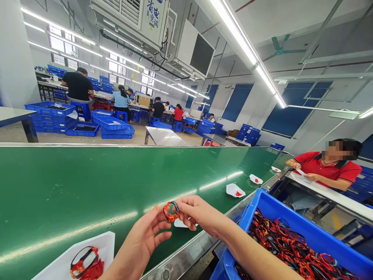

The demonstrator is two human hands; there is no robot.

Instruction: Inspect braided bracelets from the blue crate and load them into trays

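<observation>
Cord loop (171, 212) pinched in both hands

Your L hand (140, 241) & R hand (201, 214) hold it at fingertips, over green belt (87, 186). Looks light, soft, floppy: best held at dark band. Paper sheet (101, 249) w/ cord bundle (87, 264) by L; blue crate (279, 221) of tangled cords (294, 241) under R arm. Co-worker (326, 167) beyond, right.

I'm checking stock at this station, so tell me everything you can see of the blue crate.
The blue crate is an open, plastic-looking tub with a thick rim, standing beside the metal edge of the green conveyor belt. It is heaped with tangled red-and-black cord loops. The person's right forearm crosses over its near corner, hiding part of it.
</observation>
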